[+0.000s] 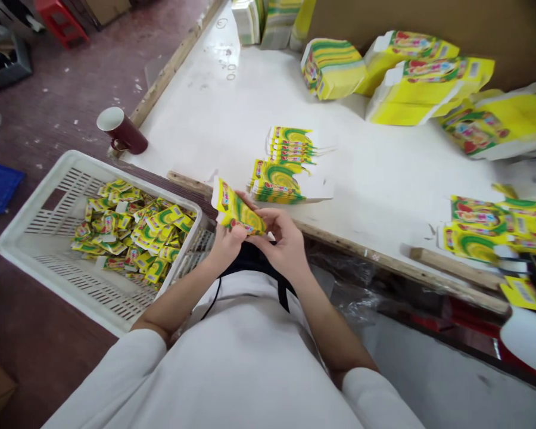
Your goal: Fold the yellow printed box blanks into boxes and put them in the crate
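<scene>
My left hand (226,247) is closed around a yellow-and-green printed carton (237,210), held tilted over the table's front edge. My right hand (284,241) grips the same carton at its right end, with the thumb and fingers pinched together there. Just beyond my hands, a fanned stack of flat cartons (277,179) lies on the white table. A second fanned stack of cartons (291,143) lies right behind it. To my left, a white plastic crate (31,241) holds a heap of small folded cartons (136,229).
A maroon mug (131,137) stands at the table's left corner. Bundled flat cartons (333,68) line the back of the white table (384,173). More cartons (477,217) lie at the right, near a wooden strip (455,268). A red stool (62,24) stands on the floor.
</scene>
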### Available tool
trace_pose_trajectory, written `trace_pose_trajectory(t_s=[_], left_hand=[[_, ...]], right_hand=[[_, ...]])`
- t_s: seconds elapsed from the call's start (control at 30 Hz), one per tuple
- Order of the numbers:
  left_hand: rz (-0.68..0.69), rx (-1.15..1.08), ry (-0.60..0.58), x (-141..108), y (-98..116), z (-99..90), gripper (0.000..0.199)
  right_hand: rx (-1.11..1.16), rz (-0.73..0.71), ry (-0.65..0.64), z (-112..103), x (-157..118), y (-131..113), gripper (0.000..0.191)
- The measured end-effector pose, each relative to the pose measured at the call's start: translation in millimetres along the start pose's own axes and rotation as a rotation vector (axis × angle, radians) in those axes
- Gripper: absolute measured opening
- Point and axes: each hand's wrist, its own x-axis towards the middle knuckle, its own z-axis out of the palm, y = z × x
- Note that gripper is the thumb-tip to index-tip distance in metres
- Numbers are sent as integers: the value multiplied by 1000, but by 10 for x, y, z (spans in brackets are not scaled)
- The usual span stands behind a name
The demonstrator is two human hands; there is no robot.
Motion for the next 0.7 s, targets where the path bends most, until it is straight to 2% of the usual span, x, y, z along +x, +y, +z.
trace_pose_trajectory(t_s=[0.07, 0.17, 0.23, 0.27, 0.37, 0.47, 0.53, 0.6, 0.63, 0.7], left_hand=[[27, 43, -35, -47, -5, -68, 77], [101, 111, 82, -59, 11, -150, 56], [108, 179, 146, -43, 25, -206, 45], [85, 209, 133, -29, 38, -242, 42], [1, 207, 2, 37, 136, -393, 54], [54, 234, -96, 113, 317, -559, 74], [101, 415, -218, 139, 428, -609, 86], [76, 639, -394, 134, 485, -582, 102], [41, 722, -467, 121, 488, -545, 101], [-18, 817, -511, 82, 456, -449, 82]], right_hand=[[-3, -41, -16, -80, -1, -19, 40], [-53, -115, -70, -124, 1, -89, 17], [-113, -154, -59, -132, 18, -121, 14], [-146, -171, -38, -146, 33, -127, 15], [-303, -224, 17, -246, 83, -107, 13], [-558, -296, 6, -359, 107, -77, 24], [-677, -351, -37, -376, 100, -80, 29], [-698, -410, -92, -342, 81, -102, 32], [-684, -438, -98, -314, 71, -116, 31], [-619, -455, -4, -258, 54, -134, 35]])
